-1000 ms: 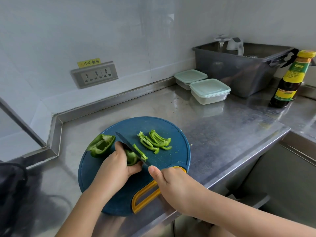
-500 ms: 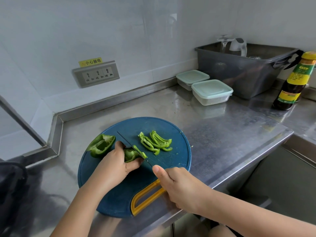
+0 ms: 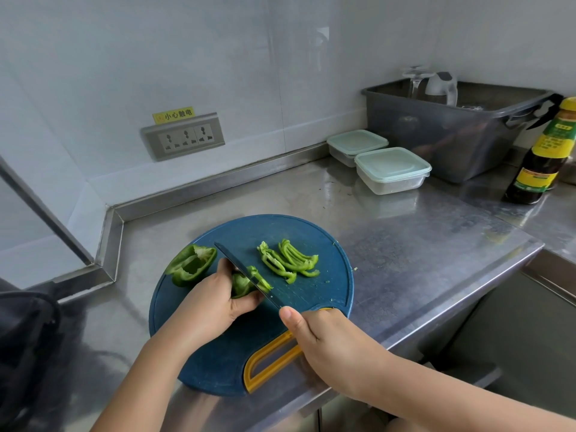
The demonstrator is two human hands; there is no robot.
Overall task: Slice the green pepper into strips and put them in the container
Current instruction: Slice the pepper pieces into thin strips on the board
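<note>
A round blue cutting board [image 3: 311, 294] with a yellow handle lies on the steel counter. My left hand [image 3: 212, 304] grips a green pepper piece [image 3: 241, 283] on it. My right hand [image 3: 330, 341] grips a dark knife [image 3: 246, 272] whose blade rests across that piece, with a fresh strip [image 3: 260, 280] just right of the blade. Several cut strips [image 3: 290, 260] lie to the right. A larger pepper half [image 3: 191, 265] sits at the board's left edge. Two lidded clear containers, one nearer [image 3: 391, 169] and one behind [image 3: 355, 145], stand at the back right.
A grey plastic bin [image 3: 445, 132] holding a glass and a kettle stands behind the containers. A dark sauce bottle [image 3: 542, 160] with a yellow cap is at the far right. A wall socket [image 3: 184, 137] is on the tiled wall. The counter's edge drops off at right.
The knife came down through the pepper piece, then shifted a little left along it. One more strip now lies beside the blade. My left hand stayed on the piece.
</note>
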